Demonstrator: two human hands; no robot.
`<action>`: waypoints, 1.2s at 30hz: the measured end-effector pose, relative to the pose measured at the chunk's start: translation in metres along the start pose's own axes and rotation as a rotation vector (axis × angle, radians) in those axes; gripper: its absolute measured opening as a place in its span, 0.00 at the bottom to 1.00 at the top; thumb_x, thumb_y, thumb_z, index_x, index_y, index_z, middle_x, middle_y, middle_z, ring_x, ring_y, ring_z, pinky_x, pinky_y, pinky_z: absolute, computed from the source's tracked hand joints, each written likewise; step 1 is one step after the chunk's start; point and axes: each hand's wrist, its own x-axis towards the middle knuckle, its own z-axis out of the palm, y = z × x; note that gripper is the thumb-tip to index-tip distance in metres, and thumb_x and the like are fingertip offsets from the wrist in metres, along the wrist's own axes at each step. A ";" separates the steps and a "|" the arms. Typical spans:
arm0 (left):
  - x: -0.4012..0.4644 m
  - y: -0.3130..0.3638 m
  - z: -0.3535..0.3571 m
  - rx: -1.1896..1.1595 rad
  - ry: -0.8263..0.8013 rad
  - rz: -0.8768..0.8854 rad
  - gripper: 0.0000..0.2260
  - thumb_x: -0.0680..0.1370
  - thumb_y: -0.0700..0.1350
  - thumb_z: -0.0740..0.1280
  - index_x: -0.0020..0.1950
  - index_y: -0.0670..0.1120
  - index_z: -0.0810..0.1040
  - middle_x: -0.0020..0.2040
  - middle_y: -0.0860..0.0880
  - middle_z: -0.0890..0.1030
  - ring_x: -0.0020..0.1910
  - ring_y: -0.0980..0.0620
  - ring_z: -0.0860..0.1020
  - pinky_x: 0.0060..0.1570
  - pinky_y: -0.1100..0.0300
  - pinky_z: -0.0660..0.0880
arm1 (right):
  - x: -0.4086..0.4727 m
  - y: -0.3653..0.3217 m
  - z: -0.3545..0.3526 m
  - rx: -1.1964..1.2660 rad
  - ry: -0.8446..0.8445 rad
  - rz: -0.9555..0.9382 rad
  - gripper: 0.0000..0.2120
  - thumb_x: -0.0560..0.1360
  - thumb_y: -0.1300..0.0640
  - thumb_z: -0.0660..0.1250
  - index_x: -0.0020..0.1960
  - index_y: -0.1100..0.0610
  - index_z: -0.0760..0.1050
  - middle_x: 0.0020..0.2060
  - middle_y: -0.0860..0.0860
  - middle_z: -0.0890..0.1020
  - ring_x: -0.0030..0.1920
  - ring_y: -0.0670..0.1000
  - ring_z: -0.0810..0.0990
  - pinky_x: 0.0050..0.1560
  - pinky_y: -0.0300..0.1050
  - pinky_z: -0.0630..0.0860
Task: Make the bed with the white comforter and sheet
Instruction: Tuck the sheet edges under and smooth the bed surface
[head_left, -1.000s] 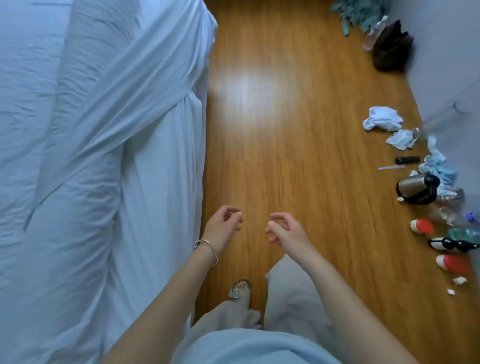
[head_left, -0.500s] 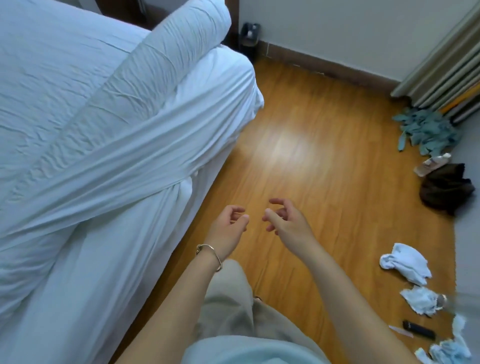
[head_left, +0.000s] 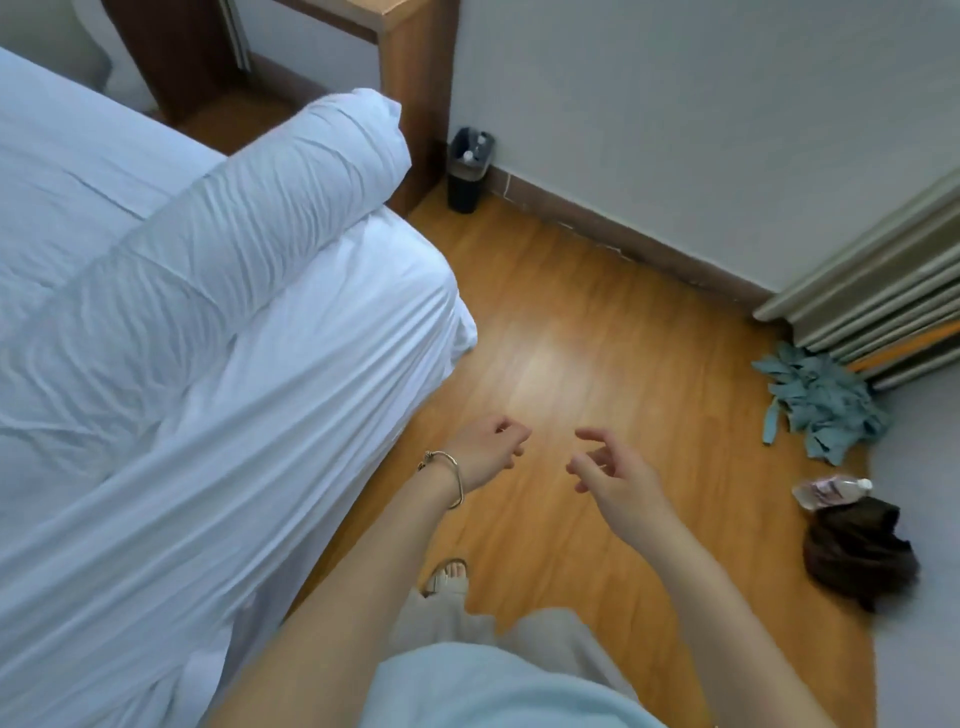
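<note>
Standing beside the bed (head_left: 291, 519), the person holds both hands over the wooden floor (head_left: 597, 322). Left hand (head_left: 485, 449) and right hand (head_left: 615, 475): fingers loosely curled, grasping nothing. Rolled comforter (head_left: 249, 244) lies diagonally on the sheet (head_left: 322, 332), left of both hands.

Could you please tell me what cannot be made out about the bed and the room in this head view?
- Comforter: its far end is cut off by the left edge.
- Bin: its contents are too small to identify.
- Bottle: label blurred.
- Bed's near corner: below the frame.
</note>
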 end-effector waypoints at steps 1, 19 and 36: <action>0.023 0.018 -0.005 0.013 -0.009 0.007 0.09 0.80 0.53 0.61 0.50 0.49 0.76 0.50 0.51 0.81 0.44 0.55 0.80 0.44 0.62 0.72 | 0.025 -0.008 -0.011 0.028 0.025 0.013 0.10 0.79 0.54 0.63 0.59 0.46 0.72 0.44 0.50 0.82 0.43 0.50 0.82 0.42 0.44 0.75; 0.392 0.195 -0.182 -0.413 0.523 -0.270 0.06 0.80 0.49 0.62 0.46 0.52 0.78 0.49 0.53 0.80 0.50 0.52 0.80 0.43 0.62 0.71 | 0.582 -0.258 -0.074 -0.332 -0.375 -0.140 0.15 0.82 0.52 0.59 0.67 0.55 0.69 0.46 0.49 0.81 0.45 0.48 0.80 0.49 0.49 0.78; 0.524 0.223 -0.448 -1.061 1.446 -0.559 0.09 0.78 0.44 0.61 0.58 0.50 0.71 0.44 0.51 0.79 0.45 0.47 0.81 0.39 0.60 0.72 | 0.774 -0.542 0.199 -0.734 -1.210 -0.660 0.13 0.79 0.53 0.62 0.63 0.51 0.72 0.47 0.50 0.82 0.41 0.48 0.81 0.40 0.37 0.73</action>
